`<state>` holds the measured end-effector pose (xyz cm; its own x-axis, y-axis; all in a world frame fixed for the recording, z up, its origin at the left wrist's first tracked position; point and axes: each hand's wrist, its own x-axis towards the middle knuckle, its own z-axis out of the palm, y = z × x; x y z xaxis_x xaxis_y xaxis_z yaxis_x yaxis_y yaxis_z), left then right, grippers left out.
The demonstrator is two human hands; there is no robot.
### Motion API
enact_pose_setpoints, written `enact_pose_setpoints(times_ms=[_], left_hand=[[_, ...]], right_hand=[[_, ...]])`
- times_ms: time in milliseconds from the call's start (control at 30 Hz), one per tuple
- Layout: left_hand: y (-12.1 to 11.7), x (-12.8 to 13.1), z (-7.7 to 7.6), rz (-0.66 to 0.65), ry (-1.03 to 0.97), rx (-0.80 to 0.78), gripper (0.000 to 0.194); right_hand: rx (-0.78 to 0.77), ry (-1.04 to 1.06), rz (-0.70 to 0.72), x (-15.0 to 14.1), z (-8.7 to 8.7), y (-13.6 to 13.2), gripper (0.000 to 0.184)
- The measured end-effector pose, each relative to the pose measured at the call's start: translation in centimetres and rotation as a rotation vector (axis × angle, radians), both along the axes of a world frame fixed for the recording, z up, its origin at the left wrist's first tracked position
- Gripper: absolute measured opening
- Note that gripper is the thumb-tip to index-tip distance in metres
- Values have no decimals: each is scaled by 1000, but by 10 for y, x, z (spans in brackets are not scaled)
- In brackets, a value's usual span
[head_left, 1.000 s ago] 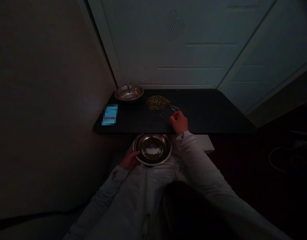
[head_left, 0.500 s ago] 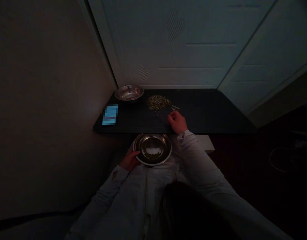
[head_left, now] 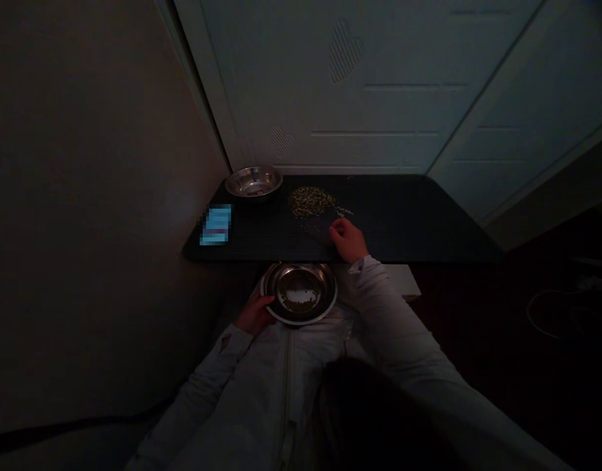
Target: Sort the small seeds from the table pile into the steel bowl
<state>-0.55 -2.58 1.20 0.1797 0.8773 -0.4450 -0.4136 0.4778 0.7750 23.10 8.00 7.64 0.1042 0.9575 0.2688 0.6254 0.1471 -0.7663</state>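
Observation:
My left hand (head_left: 255, 314) grips the left rim of a metal bowl (head_left: 331, 302) over my lap, just below the table's near edge. Small greenish grains (head_left: 301, 305) lie in the bottom of that bowl. Above the table's front part, my right hand (head_left: 348, 239) is closed, thumb and fingers together. Whatever it may pinch is too dark and small to make out. Just beyond its fingers is a spread pile of mixed pale and greenish grains (head_left: 311, 201), with a few pale slivers (head_left: 344, 212) at its right edge.
A second metal bowl (head_left: 254, 175) stands at the back left of the dark table (head_left: 418, 219). Near the left edge lies a lit, blurred-out screen (head_left: 216, 225). A white panel with heart patterns (head_left: 379, 108) rises behind the table, and a wall (head_left: 109, 196) is at left.
Almost nothing differs. Both hands, the bowls and the grain pile keep their places; the picture is slightly darker.

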Motion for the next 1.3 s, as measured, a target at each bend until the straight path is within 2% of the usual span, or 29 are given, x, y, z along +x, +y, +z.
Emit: enact_pose_setpoints(times_ms=[133,367,700,933,1067,1167,1300], left_hand=[[0,1,1,7,-17,22,72],[0,4,6,38,-30,18,73],[0,2,2,25,-59,11,73],[0,1,2,35,-30,-9,71],[1,1,0,30,-41,0,70],[0,1,0,24,-20,-21,66],[-1,2,2,28,-13,-9,67]], right_hand=[[2,6,23,0,0,0,14],[19,22,-29,0,0,1,16],[10,39,27,1,1,0,15],[-6,-67,43,-1,-1,2,16],[-18,-23,87,0,-2,1,17],[-10,14,79,1,-2,3,17],[-29,-46,51,-3,-3,6,16]])
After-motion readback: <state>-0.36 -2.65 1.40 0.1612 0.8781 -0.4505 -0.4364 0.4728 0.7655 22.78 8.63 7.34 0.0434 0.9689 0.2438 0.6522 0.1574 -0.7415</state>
